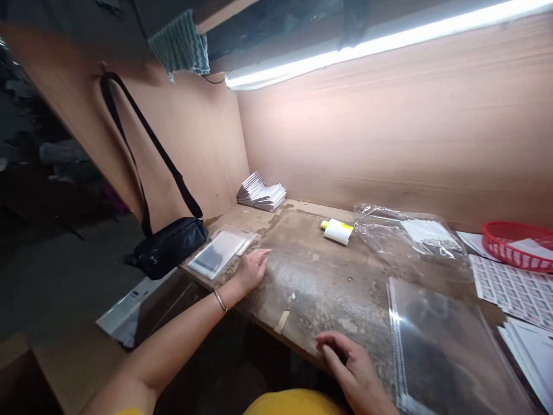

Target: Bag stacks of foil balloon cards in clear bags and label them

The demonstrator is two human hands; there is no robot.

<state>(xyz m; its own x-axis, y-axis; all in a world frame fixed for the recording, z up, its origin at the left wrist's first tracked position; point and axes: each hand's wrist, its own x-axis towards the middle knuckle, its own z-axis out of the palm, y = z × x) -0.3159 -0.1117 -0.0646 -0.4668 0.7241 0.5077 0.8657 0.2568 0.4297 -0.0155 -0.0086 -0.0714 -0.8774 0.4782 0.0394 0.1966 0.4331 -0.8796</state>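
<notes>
Two bare hands, both open and empty: the left hand [253,270], one metal bangle [220,300] at its wrist, lies flat on a worn wooden bench [319,276] beside one clear plastic packet [216,252]; the right hand [345,363], loosely curled, rests just beside one clear punched-edge plastic sleeve [449,346].

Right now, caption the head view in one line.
Left hand rests on a worn wooden bench; right hand beside a clear plastic sleeve.

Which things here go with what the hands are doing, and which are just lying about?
At the hands: left hand, resting on the worn wooden bench beside a clear sleeve holding a card; right hand, curled near a clear plastic sheet.
Lying about: black shoulder bag, stack of white booklets, yellow-capped white tube, red basket, printed label sheets.
</notes>
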